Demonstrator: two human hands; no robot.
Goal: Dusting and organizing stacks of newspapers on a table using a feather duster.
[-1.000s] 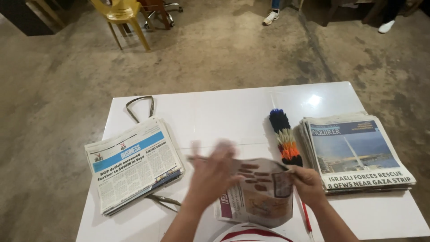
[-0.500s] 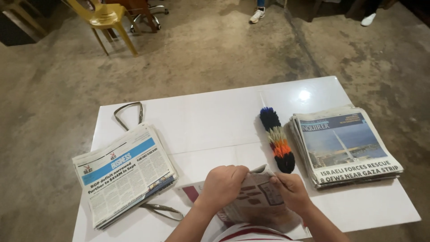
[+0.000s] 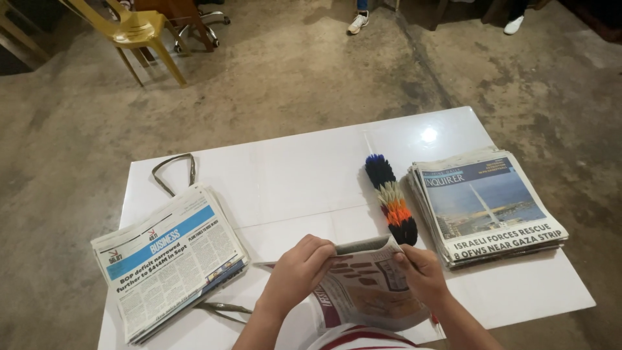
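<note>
Glossy white rectangular table on bare concrete floor, yellow plastic chair beyond, left hand and right hand both closed on folded printed newspaper, left hand lifted open a second ago

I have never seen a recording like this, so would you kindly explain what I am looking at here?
There is no machine: a camera worn on a person's head looks down at their bare hands. The left hand and right hand both grip a folded newspaper section over a glossy white table. A stack of newspapers with a blue banner lies on the left, another newspaper stack with a bridge photo on the right, with a multicoloured duster beside it.
</note>
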